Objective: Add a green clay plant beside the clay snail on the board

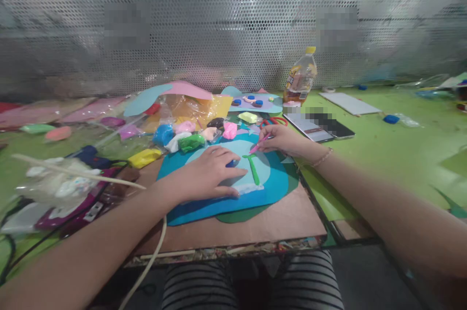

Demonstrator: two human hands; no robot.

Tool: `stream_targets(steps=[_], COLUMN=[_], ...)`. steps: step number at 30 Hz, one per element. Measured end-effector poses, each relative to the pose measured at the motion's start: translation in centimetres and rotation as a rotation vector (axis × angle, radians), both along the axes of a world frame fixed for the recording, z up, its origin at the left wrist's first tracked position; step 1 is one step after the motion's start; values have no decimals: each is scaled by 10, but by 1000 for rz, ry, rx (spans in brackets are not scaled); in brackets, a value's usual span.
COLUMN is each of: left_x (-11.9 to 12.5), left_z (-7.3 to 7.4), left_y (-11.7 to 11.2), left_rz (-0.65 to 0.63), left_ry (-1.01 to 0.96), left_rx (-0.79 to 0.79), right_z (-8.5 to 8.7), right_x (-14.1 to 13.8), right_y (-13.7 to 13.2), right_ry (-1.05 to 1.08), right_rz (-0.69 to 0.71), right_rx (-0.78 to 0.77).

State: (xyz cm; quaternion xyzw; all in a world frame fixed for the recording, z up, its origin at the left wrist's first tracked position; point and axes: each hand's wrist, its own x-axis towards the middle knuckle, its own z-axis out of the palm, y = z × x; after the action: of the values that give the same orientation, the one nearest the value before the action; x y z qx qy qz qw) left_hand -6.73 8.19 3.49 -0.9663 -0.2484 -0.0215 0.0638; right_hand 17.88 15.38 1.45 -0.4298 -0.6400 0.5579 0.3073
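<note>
My right hand [275, 138] pinches a slim pink stick-shaped tool [258, 145]; its tip is at the upper end of a green clay strip [254, 171]. That strip, shaped like a stem with a short crosspiece, lies on a light blue oval [263, 166] set on a blue paper sheet [279, 181]. My left hand [209, 171] rests over the left part of the sheet with its fingers spread. A dark blue lump [230, 164] shows partly between those fingers. Below the green strip runs a whitish band [248, 188].
Beyond the sheet lie several bagged clay lumps, including a green one [191, 142], and red-handled scissors [275, 121]. A phone [308, 125], a drink bottle [301, 79] and a white board [349, 103] stand or lie to the right. A pale cable [160, 242] hangs over the board's front edge.
</note>
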Motion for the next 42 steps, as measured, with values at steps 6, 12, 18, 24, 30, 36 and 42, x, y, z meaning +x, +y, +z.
stream_targets(steps=[6,12,18,24,30,36,42], left_x=[0,-1,-1,-1,-1,0,-1], left_z=[1,-1,-2,-2,-2,0,0], left_y=[-1,1,2,1,1,0,0], left_rz=[4,-7,-12,-7,-2,2,3], left_ry=[2,-10,-24,-18,-6,-6,1], left_rx=[-2,3,2,7,6,2,1], right_z=[0,6,6,5,8,8,8], right_x=[-2,-3,-5,-8,-8,-6,-8], right_y=[0,-3,-4,-5,-7,-5,-5], right_ry=[-56,-51,-5,-23,-48,-30,-24], right_rz=[50,107,35,23,19,40,14], right_rx=[133,173,83,62,91,55,15])
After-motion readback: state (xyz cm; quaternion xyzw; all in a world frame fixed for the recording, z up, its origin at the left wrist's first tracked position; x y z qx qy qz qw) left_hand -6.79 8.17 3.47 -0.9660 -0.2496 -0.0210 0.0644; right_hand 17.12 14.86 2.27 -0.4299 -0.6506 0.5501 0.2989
